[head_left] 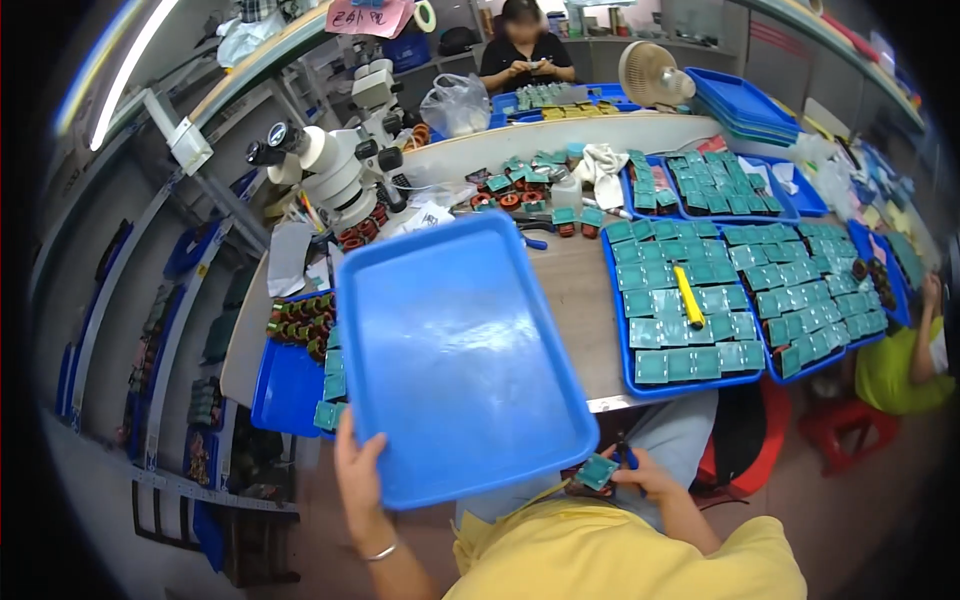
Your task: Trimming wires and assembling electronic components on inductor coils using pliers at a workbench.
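My left hand [360, 475] grips the lower left edge of a blue plastic tray [460, 350], with the thumb on its rim. Nothing lies in this tray, which is tilted up over the table's front edge and my lap. Low at the right, my right hand [648, 478] is closed around blue-handled pliers [626, 455]. A square green circuit board piece [597, 472] is also at its fingers; how it is held is partly hidden. Behind the raised tray, green-topped pieces [334, 375] and another blue tray [285, 390] are partly covered.
Rows of green boards fill blue trays [690, 385] at the right; a yellow cutter knife [688, 297] lies on them. Microscopes [335, 175] stand at the back left, near a white bottle [566, 192]. Shelving [150, 380] is at left. Another person [527, 55] sits opposite.
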Demonstrator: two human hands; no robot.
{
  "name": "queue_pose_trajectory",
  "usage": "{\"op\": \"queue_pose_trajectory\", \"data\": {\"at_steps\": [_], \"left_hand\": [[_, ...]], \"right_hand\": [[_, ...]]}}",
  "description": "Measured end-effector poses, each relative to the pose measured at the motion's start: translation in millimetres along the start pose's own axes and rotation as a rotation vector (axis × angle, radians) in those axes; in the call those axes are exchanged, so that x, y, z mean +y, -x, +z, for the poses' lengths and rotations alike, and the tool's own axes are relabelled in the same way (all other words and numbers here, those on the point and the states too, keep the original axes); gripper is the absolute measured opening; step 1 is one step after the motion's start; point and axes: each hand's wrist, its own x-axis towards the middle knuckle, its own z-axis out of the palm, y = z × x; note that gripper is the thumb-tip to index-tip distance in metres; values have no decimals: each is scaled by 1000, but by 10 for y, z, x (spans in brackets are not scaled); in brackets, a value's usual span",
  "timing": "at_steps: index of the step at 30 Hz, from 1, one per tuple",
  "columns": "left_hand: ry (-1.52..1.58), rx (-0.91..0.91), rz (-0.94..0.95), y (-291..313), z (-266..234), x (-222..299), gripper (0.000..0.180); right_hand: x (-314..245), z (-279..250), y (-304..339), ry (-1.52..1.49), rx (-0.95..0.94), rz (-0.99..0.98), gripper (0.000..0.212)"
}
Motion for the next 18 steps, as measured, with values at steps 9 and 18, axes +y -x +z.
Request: {"op": "queue_pose_trajectory", "data": {"at_steps": [9, 18], "left_hand": [[-319, -321, -35, -586, 624, -671, 48], [-842, -245, 370, -548, 877, -704, 53]], "right_hand": [[-305, 216, 598, -120, 295, -449, 43], [-1250, 933, -67, -310, 197, -561, 39]]}}
